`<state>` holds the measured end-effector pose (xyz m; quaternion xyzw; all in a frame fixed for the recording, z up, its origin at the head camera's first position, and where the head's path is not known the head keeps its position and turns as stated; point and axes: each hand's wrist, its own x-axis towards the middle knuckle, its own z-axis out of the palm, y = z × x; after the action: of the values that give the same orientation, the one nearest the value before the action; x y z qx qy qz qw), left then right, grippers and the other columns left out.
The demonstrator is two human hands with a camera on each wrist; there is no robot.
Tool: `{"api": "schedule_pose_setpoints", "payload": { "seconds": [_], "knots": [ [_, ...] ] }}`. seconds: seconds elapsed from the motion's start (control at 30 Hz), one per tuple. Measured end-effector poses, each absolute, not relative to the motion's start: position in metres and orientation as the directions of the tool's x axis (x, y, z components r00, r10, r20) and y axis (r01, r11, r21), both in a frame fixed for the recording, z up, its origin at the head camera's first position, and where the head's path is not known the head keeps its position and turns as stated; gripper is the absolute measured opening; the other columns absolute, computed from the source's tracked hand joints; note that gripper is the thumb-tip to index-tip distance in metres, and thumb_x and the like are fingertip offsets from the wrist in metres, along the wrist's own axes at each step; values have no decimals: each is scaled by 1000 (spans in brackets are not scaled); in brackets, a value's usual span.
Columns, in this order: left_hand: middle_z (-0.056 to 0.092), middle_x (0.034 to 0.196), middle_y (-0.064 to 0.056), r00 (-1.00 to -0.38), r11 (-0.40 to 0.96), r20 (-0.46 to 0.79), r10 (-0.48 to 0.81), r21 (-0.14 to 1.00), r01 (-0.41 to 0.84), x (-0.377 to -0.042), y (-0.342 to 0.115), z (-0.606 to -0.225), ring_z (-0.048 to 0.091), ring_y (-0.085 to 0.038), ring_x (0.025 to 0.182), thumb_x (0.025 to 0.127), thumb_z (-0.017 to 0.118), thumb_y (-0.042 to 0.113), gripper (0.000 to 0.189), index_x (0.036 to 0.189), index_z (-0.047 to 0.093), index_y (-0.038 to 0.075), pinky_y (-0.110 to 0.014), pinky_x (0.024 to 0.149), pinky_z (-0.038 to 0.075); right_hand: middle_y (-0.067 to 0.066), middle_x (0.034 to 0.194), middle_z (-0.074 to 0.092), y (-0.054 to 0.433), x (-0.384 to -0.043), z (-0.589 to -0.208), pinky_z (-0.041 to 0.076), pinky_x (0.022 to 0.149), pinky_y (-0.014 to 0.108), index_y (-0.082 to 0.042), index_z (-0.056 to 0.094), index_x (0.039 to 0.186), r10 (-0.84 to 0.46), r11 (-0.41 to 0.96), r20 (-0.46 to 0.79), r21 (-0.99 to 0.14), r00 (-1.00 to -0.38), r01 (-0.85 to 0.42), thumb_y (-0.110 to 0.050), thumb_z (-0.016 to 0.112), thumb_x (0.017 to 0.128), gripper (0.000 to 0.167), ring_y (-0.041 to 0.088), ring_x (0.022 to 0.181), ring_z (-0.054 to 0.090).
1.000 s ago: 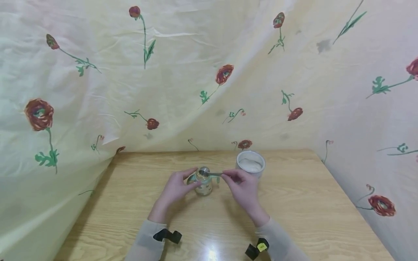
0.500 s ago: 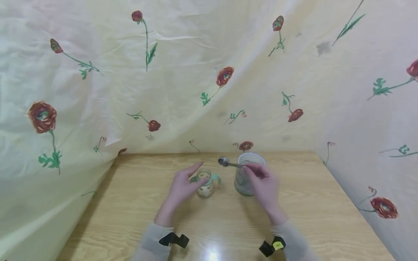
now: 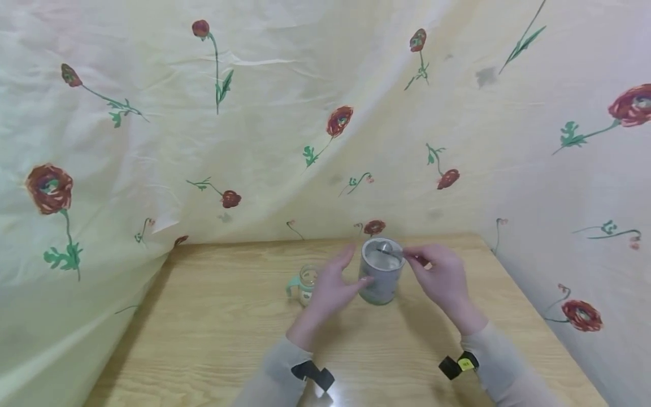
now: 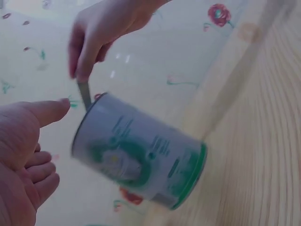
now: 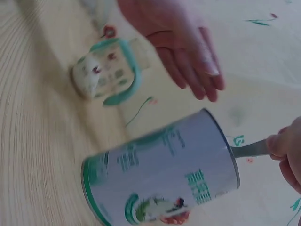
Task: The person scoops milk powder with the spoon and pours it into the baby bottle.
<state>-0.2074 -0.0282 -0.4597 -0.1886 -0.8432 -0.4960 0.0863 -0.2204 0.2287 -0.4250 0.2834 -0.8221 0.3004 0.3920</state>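
Observation:
My right hand [image 3: 441, 280] pinches the handle of a metal measuring spoon [image 3: 390, 251], whose bowl is inside the mouth of a tall grey-white tin [image 3: 377, 287] with green printing. In the right wrist view only the spoon's flat handle [image 5: 251, 149] sticks out past the tin's rim. My left hand [image 3: 329, 287] is beside the tin with fingers extended and thumb apart; the left wrist view shows a gap between it and the tin [image 4: 141, 148]. Left of that hand stands a small clear bottle [image 3: 306, 295] with a mint-green handled collar, partly hidden by the hand.
Everything stands on a wooden table [image 3: 213, 328]. A cream cloth [image 3: 274, 113] printed with red flowers hangs behind and along both sides of it. Both sleeves carry black wrist straps.
My right hand has carried the spoon from over the bottle rightward and lowered its bowl into the tin. My left hand has left the bottle and moved right toward the tin.

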Motion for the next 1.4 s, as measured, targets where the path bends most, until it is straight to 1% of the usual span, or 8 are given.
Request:
{"api": "schedule_pose_setpoints", "payload": {
  "seconds": [0.17, 0.3, 0.4, 0.67, 0.83, 0.97, 1.23, 1.4],
  "knots": [
    [37, 170, -13, -922, 477, 305, 237, 790, 384, -221, -8, -467, 36, -26, 156, 93, 86, 35, 93, 166, 36, 6, -42, 127, 32, 10, 85, 79, 232, -226, -423, 61, 60, 40, -1, 82, 94, -481, 648, 770, -11, -420, -762, 13, 87, 72, 27, 25, 73, 69],
    [31, 173, -9, -929, 475, 282, 241, 800, 366, -229, 2, -470, 32, -24, 158, 91, 88, 36, 101, 169, 30, 10, -41, 128, 30, 11, 87, 78, 230, -228, -420, 64, 62, 39, 1, 81, 97, -614, 601, 716, 151, -333, -785, 16, 86, 67, 33, 27, 75, 69],
    [28, 174, -5, -931, 477, 273, 242, 802, 359, -233, 7, -471, 32, -24, 158, 89, 89, 38, 106, 170, 27, 12, -42, 128, 30, 10, 87, 78, 229, -229, -417, 64, 63, 36, 1, 81, 98, -671, 588, 665, 209, -327, -782, 18, 85, 68, 35, 26, 77, 68],
    [32, 173, -7, -929, 489, 283, 238, 791, 367, -241, 14, -479, 38, -25, 155, 84, 94, 39, 114, 171, 26, 12, -41, 125, 36, 9, 86, 76, 226, -230, -416, 65, 67, 35, 0, 80, 93, -743, 582, 555, 258, -374, -771, 20, 82, 66, 33, 27, 82, 68],
    [39, 170, -5, -930, 512, 299, 211, 777, 366, -243, 17, -480, 47, -27, 150, 82, 95, 43, 113, 170, 30, 13, -42, 121, 43, 6, 79, 73, 220, -230, -410, 61, 59, 32, -5, 80, 88, -728, 637, 493, 231, -477, -735, 20, 81, 69, 32, 22, 73, 62],
    [45, 167, -7, -931, 517, 312, 192, 774, 366, -243, 17, -480, 52, -27, 145, 81, 96, 43, 113, 169, 32, 13, -41, 117, 48, 4, 74, 70, 214, -230, -403, 59, 54, 30, -8, 78, 83, -715, 668, 438, 201, -544, -716, 19, 85, 71, 30, 19, 68, 58],
    [47, 165, -7, -926, 493, 337, 173, 784, 377, -241, 17, -478, 54, -25, 144, 79, 98, 39, 111, 167, 37, 11, -39, 117, 47, 3, 73, 72, 207, -233, -389, 63, 61, 35, -9, 78, 77, -707, 681, 366, 122, -605, -722, 17, 86, 72, 27, 20, 67, 65],
    [47, 165, -9, -925, 487, 340, 172, 787, 379, -242, 17, -477, 53, -25, 145, 80, 98, 36, 110, 167, 37, 9, -38, 117, 47, 1, 77, 75, 203, -235, -382, 64, 65, 40, -9, 80, 79, -676, 706, 306, 8, -671, -708, 16, 82, 77, 25, 20, 69, 68]
  ]
}}
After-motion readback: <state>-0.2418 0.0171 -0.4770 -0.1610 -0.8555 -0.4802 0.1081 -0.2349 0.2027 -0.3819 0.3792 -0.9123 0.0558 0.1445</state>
